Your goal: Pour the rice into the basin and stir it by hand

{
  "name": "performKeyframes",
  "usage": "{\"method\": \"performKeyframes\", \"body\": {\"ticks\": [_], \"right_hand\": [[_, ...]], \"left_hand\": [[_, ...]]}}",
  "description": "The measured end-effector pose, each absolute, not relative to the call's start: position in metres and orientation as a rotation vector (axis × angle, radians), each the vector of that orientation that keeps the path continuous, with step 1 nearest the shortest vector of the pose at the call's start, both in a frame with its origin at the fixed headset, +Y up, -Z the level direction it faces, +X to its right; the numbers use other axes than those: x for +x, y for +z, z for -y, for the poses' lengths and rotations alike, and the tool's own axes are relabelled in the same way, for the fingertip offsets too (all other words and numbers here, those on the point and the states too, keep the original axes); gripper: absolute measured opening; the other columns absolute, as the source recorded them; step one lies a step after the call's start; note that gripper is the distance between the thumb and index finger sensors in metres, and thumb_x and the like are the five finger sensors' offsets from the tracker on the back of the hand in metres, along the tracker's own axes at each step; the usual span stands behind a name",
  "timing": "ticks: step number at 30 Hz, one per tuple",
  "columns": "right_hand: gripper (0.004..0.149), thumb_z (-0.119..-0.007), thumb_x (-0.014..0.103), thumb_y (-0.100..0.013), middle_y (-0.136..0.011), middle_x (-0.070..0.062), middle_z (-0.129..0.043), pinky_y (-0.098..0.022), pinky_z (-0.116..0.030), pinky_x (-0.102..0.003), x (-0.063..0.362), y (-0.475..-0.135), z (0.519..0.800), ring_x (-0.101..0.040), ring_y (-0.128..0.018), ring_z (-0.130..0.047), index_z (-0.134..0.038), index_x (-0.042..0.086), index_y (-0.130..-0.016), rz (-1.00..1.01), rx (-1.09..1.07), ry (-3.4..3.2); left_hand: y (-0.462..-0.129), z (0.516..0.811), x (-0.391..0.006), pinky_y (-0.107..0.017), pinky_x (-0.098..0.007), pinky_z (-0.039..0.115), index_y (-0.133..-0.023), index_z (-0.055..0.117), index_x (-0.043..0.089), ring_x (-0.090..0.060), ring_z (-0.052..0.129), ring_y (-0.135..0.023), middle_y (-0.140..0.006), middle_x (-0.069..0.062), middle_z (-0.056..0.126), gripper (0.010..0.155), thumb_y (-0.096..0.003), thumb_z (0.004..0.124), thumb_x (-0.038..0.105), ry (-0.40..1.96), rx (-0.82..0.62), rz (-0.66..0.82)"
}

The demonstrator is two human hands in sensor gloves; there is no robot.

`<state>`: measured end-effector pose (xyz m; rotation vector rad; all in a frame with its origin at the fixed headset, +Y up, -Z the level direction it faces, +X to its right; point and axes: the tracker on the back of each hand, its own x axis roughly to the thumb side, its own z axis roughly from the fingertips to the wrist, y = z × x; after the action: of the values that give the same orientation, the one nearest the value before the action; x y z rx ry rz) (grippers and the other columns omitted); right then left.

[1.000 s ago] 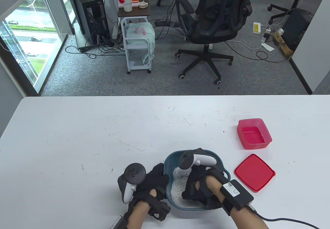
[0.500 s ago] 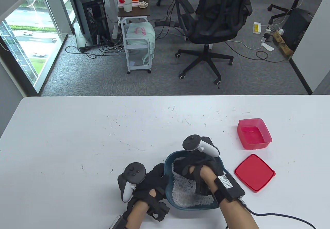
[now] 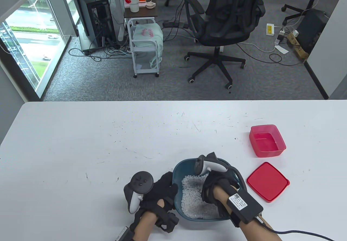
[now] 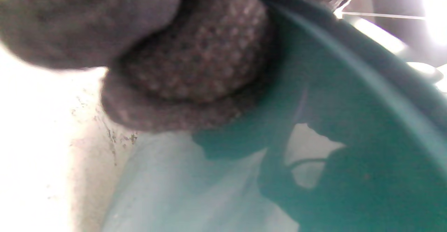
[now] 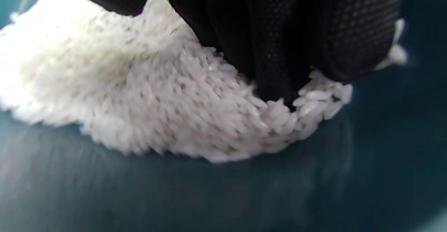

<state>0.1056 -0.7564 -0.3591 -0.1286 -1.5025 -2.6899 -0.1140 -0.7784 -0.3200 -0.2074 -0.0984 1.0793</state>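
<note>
In the teal basin (image 3: 179, 170) near the table's front edge lay the rice (image 3: 192, 197), a white heap spread over the floor of the bowl and running roughly from the far rim back toward the person. The right hand (image 3: 214, 190) was down inside the basin on the right side of that heap, so most of the grains lay to its left. In the right wrist view its gloved fingers (image 5: 279, 43) were bent down into the rice (image 5: 157, 96) with grains banked against them; they raked the grains rather than clasped any one thing, and I could not tell how tightly they were curled. Bare teal floor (image 5: 174, 190) showed just past the edge of the pile.

The left hand (image 3: 160, 192) sat outside on the basin's left wall, and the left wrist view showed a gloved fingertip (image 4: 195, 61) lying against the teal rim (image 4: 349, 68), steadying the bowl; whether the fingers wrapped the rim or merely pressed it I could not make out.

To my eye the pouring was done and the stirring was in hand; a sweep leftward through the heap seemed the natural next stroke, the right hand being the one already in it.

Well apart on the right stood the empty red container (image 3: 267, 140) and, nearer the person, its red lid (image 3: 267, 182) flat on the white table (image 3: 81, 148).
</note>
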Motion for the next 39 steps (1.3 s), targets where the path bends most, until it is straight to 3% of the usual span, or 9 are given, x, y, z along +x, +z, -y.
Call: {"method": "performKeyframes", "body": {"ticks": [3, 8, 13, 17, 21, 26, 29, 35, 39], "right_hand": [[0.067, -0.077, 0.042, -0.031, -0.054, -0.036, -0.103, -0.018, -0.087, -0.056, 0.099, -0.353, 0.759, -0.05, -0.032, -0.106, -0.088, -0.013, -0.069, 1.728, -0.404, -2.742], [0.067, -0.077, 0.04, -0.032, -0.077, -0.029, -0.092, -0.038, -0.08, -0.063, 0.086, -0.35, 0.761, -0.052, -0.059, -0.095, -0.079, -0.004, -0.082, 2.037, -0.812, -2.831], [0.069, -0.075, 0.039, -0.034, -0.093, -0.024, -0.07, -0.051, -0.067, -0.065, 0.08, -0.366, 0.76, -0.048, -0.079, -0.076, -0.061, 0.004, -0.091, 2.085, -0.852, -2.94], [0.069, -0.072, 0.04, -0.037, -0.099, -0.018, -0.055, -0.056, -0.058, -0.065, 0.086, -0.388, 0.755, -0.045, -0.088, -0.06, -0.051, 0.011, -0.095, 1.866, -0.603, -3.162], [0.066, -0.072, 0.04, -0.037, -0.095, -0.02, -0.065, -0.054, -0.061, -0.066, 0.099, -0.394, 0.745, -0.046, -0.083, -0.07, -0.059, 0.009, -0.094, 1.493, -0.28, -3.135], [0.066, -0.072, 0.04, -0.037, -0.09, -0.025, -0.072, -0.048, -0.07, -0.062, 0.107, -0.388, 0.743, -0.048, -0.076, -0.079, -0.064, 0.004, -0.092, 1.324, -0.093, -2.924], [0.066, -0.073, 0.039, -0.036, -0.077, -0.032, -0.087, -0.036, -0.079, -0.058, 0.105, -0.378, 0.748, -0.05, -0.057, -0.094, -0.072, -0.003, -0.087, 1.249, -0.092, -2.78], [0.066, -0.076, 0.04, -0.032, -0.051, -0.033, -0.105, -0.018, -0.086, -0.055, 0.096, -0.354, 0.757, -0.047, -0.029, -0.106, -0.086, -0.012, -0.07, 1.441, -0.167, -2.578], [0.064, -0.078, 0.04, -0.03, -0.044, -0.032, -0.108, -0.015, -0.086, -0.056, 0.086, -0.349, 0.764, -0.048, -0.023, -0.107, -0.093, -0.012, -0.063, 1.629, -0.4, -2.611]], "left_hand": [[-0.32, 0.778, -0.114, -0.002, -0.028, 0.099, -0.099, 0.067, -0.003, -0.015, 0.112, -0.007, -0.089, -0.033, 0.083, 0.065, -0.0447, 0.085, 0.027, 1.078, -0.204, 0.092], [-0.319, 0.778, -0.113, -0.002, -0.028, 0.099, -0.1, 0.067, -0.003, -0.015, 0.112, -0.009, -0.089, -0.033, 0.083, 0.065, -0.0449, 0.085, 0.027, 1.079, -0.206, 0.095], [-0.32, 0.778, -0.113, -0.003, -0.028, 0.099, -0.1, 0.066, -0.003, -0.016, 0.112, -0.01, -0.089, -0.033, 0.083, 0.065, -0.0449, 0.085, 0.027, 1.074, -0.209, 0.117], [-0.32, 0.778, -0.113, -0.003, -0.029, 0.099, -0.1, 0.066, -0.003, -0.016, 0.112, -0.01, -0.089, -0.033, 0.082, 0.065, -0.045, 0.085, 0.027, 1.073, -0.211, 0.124], [-0.32, 0.778, -0.114, -0.003, -0.029, 0.099, -0.1, 0.066, -0.003, -0.016, 0.112, -0.01, -0.089, -0.033, 0.082, 0.065, -0.0451, 0.085, 0.027, 1.077, -0.214, 0.123], [-0.32, 0.779, -0.114, -0.002, -0.028, 0.099, -0.1, 0.067, -0.003, -0.015, 0.112, -0.01, -0.089, -0.033, 0.083, 0.065, -0.045, 0.085, 0.027, 1.079, -0.201, 0.113], [-0.319, 0.779, -0.113, -0.001, -0.028, 0.099, -0.099, 0.068, -0.003, -0.015, 0.111, -0.006, -0.088, -0.033, 0.084, 0.065, -0.0443, 0.085, 0.027, 1.072, -0.185, 0.1], [-0.319, 0.779, -0.113, -0.001, -0.028, 0.099, -0.099, 0.068, -0.003, -0.015, 0.111, -0.006, -0.088, -0.033, 0.084, 0.064, -0.0444, 0.085, 0.027, 1.078, -0.186, 0.085], [-0.318, 0.779, -0.113, -0.001, -0.027, 0.099, -0.099, 0.068, -0.003, -0.015, 0.111, -0.006, -0.088, -0.033, 0.084, 0.064, -0.0444, 0.085, 0.027, 1.074, -0.185, 0.082]]}}
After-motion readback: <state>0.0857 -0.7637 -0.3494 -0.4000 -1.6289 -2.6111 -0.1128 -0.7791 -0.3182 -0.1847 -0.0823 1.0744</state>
